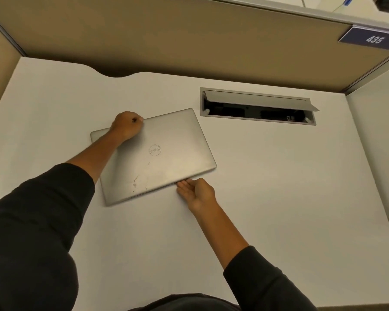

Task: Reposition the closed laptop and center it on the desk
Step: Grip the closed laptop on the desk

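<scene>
A closed silver laptop (166,153) with a round logo on its lid lies flat on the white desk (267,187), left of the middle and turned slightly askew. My left hand (128,125) reaches across the lid and curls over the laptop's far edge near its far left corner. My right hand (195,191) is at the near edge close to the right corner, palm up, with its fingertips tucked under the edge. Both forearms wear dark sleeves.
An open cable hatch (257,106) with a raised grey flap is set into the desk just right of the laptop's far corner. Tan partition walls (166,41) enclose the desk at the back and sides. A blue number plate (371,39) hangs at the upper right.
</scene>
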The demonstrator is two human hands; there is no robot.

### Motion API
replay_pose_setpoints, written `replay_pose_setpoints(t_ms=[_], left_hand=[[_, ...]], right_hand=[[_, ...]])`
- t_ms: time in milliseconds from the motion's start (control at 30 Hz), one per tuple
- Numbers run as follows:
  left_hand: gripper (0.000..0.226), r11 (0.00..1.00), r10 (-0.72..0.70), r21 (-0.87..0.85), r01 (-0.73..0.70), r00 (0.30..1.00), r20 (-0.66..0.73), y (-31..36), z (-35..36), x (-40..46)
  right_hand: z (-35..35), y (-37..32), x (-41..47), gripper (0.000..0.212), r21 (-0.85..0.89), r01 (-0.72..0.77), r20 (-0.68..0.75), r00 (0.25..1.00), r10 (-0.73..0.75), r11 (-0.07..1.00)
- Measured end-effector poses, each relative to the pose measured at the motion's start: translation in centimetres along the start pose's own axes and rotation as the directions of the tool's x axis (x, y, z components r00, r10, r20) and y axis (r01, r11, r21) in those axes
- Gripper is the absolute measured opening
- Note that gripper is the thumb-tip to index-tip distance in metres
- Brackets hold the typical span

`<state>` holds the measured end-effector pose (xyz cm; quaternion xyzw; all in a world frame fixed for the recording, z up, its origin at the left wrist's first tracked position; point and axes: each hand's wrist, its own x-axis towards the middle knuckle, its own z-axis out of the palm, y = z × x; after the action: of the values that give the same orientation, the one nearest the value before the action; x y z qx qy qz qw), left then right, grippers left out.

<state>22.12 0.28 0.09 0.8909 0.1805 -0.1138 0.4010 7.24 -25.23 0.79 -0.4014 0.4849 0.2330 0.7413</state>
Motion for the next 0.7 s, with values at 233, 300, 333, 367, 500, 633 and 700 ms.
replay_pose_setpoints(t_ms=[233,300,333,367,500,633,700], left_hand=[[0.038,0.996,0.020,0.089,-0.027,0.996,0.085,2.3,1.0,0.9],[0.038,0.995,0.006,0.094,-0.015,0.995,0.095,2.7,1.1,1.2],[0.038,0.995,-0.001,0.095,-0.008,0.995,0.096,2.7,1.1,1.2],[0.038,0.996,-0.007,0.091,-0.001,0.995,0.096,2.8,1.1,1.3],[0.038,0.998,-0.037,0.059,0.031,0.994,0.099,2.8,1.0,1.3],[0.043,0.996,-0.072,0.052,0.066,0.990,0.120,3.2,0.8,1.1],[0.045,0.996,-0.084,0.048,0.079,0.989,0.118,3.3,0.7,1.0]], right_hand=[[-0.4,0.3,-0.1,0.031,0.031,0.005,-0.001,1.000,-0.005,1.000],[-0.4,0.4,-0.1,0.032,0.030,-0.003,0.012,1.000,0.002,1.000],[-0.4,0.4,-0.2,0.034,0.031,-0.010,0.019,1.000,0.010,0.999],[-0.4,0.3,-0.2,0.035,0.035,-0.019,0.022,1.000,0.018,0.999],[-0.1,0.3,-0.4,0.036,0.063,-0.026,0.012,1.000,0.025,0.998],[0.5,0.8,-1.0,0.037,0.051,0.012,-0.014,1.000,-0.011,0.999],[0.7,1.1,-1.2,0.033,0.064,0.035,-0.025,0.999,-0.033,0.997]])
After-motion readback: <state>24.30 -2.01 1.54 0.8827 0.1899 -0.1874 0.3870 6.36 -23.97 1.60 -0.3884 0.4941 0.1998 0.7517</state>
